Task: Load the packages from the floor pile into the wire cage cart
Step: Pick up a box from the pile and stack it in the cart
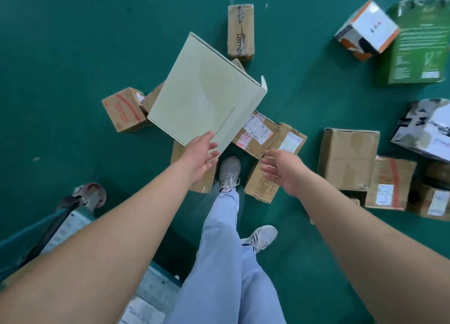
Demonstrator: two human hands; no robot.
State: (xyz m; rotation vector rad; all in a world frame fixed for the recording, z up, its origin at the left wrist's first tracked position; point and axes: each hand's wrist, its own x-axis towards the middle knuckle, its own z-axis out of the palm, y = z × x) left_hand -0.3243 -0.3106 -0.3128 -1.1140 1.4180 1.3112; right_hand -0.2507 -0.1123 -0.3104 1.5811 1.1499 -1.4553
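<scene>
A flat pale green box (207, 92) is lifted above the floor pile, held at its near corner by my left hand (199, 154). Its thumb lies on top and its fingers curl under the edge. My right hand (283, 169) hovers to the right of the box with fingers spread and holds nothing. Under the box lie several brown cardboard packages, among them one with a shipping label (257, 134). The wire cage cart (70, 216) shows only as a green frame corner and a caster at the lower left.
More packages are scattered on the green floor: a tall taped carton (240, 30), a red-marked carton (123, 109), a white and orange box (367, 30), a green pouch (418, 45), and brown cartons (348, 158) on the right. My feet (229, 173) stand among them.
</scene>
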